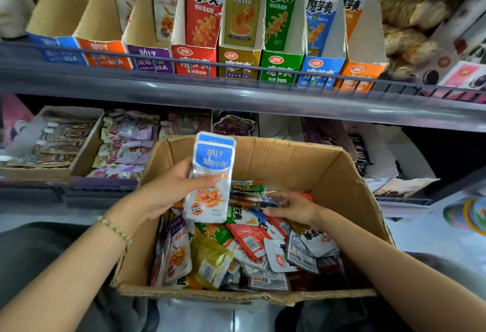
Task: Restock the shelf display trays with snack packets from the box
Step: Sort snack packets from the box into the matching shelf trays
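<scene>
Eight display trays (pixel 194 60) stand in a row on the upper shelf (pixel 157 89). Nearer, one cardboard box (pixel 302 163) holds loose packets (pixel 249 237), too jumbled to count. The left hand (pixel 168 187) has its fingers grasping two blue-topped packets (pixel 213 163), upright over the box's far left. The right hand (pixel 294 208) curls its fingers into the heap; I cannot tell whether they grip anything.

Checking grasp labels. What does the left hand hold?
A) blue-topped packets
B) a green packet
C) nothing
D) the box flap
A: the left hand grips blue-topped packets, held upright over the box.
</scene>
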`<state>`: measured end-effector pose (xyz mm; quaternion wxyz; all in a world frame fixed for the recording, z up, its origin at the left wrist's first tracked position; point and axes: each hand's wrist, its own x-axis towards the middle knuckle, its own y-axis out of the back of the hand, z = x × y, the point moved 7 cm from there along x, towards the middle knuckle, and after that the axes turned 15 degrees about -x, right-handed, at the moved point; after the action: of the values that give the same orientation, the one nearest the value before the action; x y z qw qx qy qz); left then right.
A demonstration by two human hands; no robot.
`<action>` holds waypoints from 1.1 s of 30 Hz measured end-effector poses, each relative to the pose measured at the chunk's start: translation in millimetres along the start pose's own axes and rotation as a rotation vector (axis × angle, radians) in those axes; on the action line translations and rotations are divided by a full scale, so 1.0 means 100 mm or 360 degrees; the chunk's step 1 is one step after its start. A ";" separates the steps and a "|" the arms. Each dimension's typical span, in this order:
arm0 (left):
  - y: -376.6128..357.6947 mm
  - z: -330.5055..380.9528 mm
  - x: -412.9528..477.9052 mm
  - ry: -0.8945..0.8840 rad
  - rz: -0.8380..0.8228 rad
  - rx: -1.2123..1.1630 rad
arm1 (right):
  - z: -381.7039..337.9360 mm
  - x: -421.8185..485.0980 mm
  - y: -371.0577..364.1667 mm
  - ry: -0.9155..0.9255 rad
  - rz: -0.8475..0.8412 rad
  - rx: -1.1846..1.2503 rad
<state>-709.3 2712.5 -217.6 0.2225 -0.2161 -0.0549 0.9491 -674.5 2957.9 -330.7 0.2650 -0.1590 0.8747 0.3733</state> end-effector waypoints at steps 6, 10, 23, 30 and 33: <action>-0.05 0.05 -0.05 0.0008 -0.0075 -0.0069 | -0.02 0.03 -0.08 0.0174 -0.0029 -0.0216; -0.10 0.09 -0.09 -0.0042 -0.0080 -0.0070 | -0.31 -0.08 0.03 0.0494 0.0213 -0.0260; -0.41 0.12 -0.11 -0.0088 -0.0047 -0.0058 | -1.16 -0.76 0.47 0.0629 0.0678 0.0714; -0.44 0.17 -0.11 -0.0255 0.0206 -0.0310 | -1.31 -0.90 0.50 0.0830 0.0696 0.0710; -0.42 0.12 -0.05 -0.0235 0.0208 -0.0184 | -1.26 -0.94 0.63 0.0769 0.0857 0.0605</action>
<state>-694.0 2748.1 -196.9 0.1427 -0.1611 -0.1117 0.9701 -672.0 2914.9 -167.3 -0.0306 0.0445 0.9756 0.2129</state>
